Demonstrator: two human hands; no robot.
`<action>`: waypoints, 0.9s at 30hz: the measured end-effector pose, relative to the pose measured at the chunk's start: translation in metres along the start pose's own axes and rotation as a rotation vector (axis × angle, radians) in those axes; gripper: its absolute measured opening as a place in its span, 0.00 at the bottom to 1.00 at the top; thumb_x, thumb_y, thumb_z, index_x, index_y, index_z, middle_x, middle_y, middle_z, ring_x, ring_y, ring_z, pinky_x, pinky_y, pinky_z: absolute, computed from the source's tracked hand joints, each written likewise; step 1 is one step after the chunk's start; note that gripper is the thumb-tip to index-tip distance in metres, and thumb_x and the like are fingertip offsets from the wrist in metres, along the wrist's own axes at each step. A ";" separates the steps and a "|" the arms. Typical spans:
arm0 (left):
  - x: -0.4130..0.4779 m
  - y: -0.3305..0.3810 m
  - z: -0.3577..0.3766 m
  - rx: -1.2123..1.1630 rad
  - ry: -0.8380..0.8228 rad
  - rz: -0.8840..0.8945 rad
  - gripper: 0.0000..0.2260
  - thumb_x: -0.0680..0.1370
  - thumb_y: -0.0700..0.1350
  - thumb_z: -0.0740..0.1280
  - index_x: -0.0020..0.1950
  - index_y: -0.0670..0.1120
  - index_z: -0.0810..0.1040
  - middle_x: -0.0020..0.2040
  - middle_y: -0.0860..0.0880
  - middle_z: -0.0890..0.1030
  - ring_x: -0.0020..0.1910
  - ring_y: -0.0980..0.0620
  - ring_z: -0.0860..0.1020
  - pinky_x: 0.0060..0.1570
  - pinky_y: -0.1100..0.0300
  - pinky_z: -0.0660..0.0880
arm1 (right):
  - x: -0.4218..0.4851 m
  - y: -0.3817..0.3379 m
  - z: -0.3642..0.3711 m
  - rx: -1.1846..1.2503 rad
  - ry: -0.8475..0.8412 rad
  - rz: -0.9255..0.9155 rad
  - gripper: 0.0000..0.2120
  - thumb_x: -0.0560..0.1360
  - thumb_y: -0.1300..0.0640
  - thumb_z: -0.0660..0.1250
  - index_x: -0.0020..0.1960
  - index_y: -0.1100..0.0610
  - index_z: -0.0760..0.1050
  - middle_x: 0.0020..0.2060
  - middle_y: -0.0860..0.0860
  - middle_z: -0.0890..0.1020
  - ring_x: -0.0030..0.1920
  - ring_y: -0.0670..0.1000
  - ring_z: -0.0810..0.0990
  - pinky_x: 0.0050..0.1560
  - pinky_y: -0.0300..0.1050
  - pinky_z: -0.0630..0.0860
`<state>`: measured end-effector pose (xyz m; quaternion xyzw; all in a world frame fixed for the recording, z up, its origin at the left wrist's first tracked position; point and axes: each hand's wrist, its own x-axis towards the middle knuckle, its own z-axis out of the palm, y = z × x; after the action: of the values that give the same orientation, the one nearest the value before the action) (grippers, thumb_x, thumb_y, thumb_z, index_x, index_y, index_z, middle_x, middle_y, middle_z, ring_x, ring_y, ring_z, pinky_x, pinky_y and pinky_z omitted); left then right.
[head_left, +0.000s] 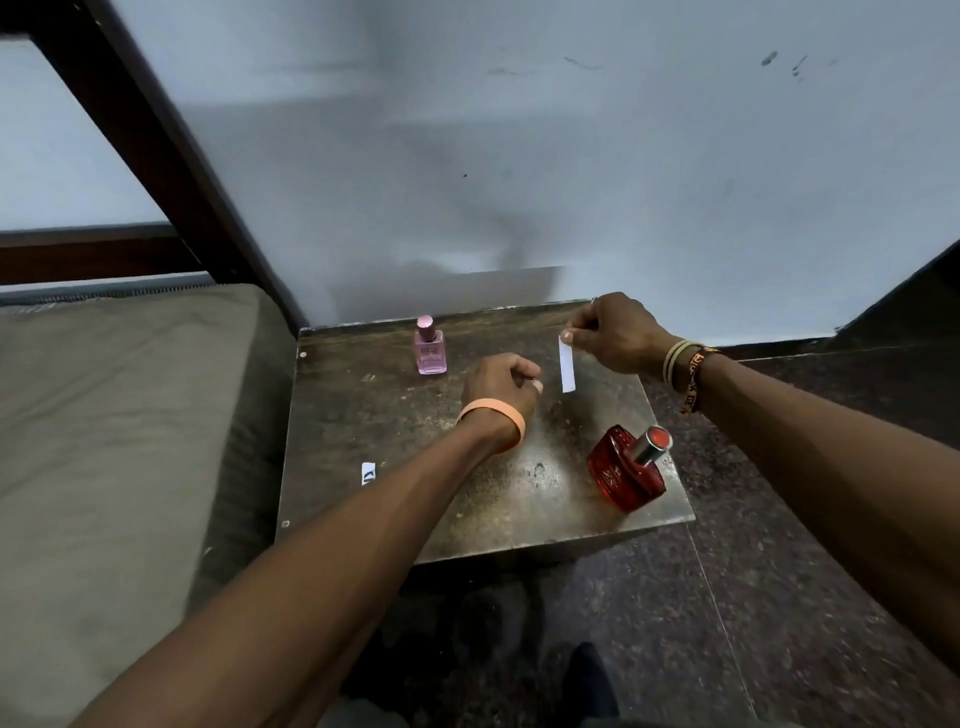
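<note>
Right grip (608, 332) pinches the top of the white paper strip (567, 366) hanging over the bench (363, 415) right of centre, left grip (501, 382) clenched on nothing; I judge the strip awaits scent, so next I'd reach for the red perfume bottle (626, 470) at lower right.

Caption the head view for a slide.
Right hand pinches a white paper strip over a table holding a pink bottle and a red bottle.

Your right grip (608, 332) covers the top end of the paper strip (567, 366). Your left grip (501, 384) curls inward and hides its fingertips, so you cannot tell whether it holds anything. The print on the pink bottle (430, 351) is too small to read.
</note>
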<state>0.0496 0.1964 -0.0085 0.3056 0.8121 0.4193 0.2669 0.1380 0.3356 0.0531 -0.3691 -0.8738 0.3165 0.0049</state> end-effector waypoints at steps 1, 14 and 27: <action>0.006 -0.002 0.004 -0.003 0.008 -0.009 0.05 0.72 0.40 0.70 0.44 0.49 0.82 0.43 0.51 0.83 0.44 0.52 0.80 0.50 0.56 0.79 | 0.006 0.003 0.004 -0.023 -0.016 -0.013 0.08 0.78 0.56 0.68 0.41 0.56 0.81 0.34 0.52 0.80 0.36 0.50 0.74 0.33 0.39 0.66; 0.048 -0.020 0.033 0.319 -0.039 0.119 0.11 0.76 0.43 0.65 0.56 0.52 0.81 0.51 0.45 0.79 0.49 0.44 0.77 0.50 0.53 0.75 | 0.066 0.050 0.053 -0.103 0.005 -0.068 0.05 0.75 0.54 0.71 0.44 0.54 0.85 0.43 0.53 0.86 0.44 0.52 0.81 0.49 0.51 0.78; 0.053 -0.027 0.044 0.388 -0.046 0.167 0.15 0.76 0.45 0.64 0.61 0.55 0.79 0.51 0.44 0.76 0.50 0.44 0.75 0.49 0.55 0.74 | 0.057 0.056 0.059 -0.093 0.089 -0.114 0.09 0.76 0.53 0.69 0.53 0.54 0.84 0.49 0.55 0.86 0.50 0.54 0.82 0.45 0.42 0.70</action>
<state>0.0375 0.2447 -0.0632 0.4270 0.8432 0.2685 0.1860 0.1186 0.3696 -0.0381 -0.3324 -0.9060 0.2582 0.0446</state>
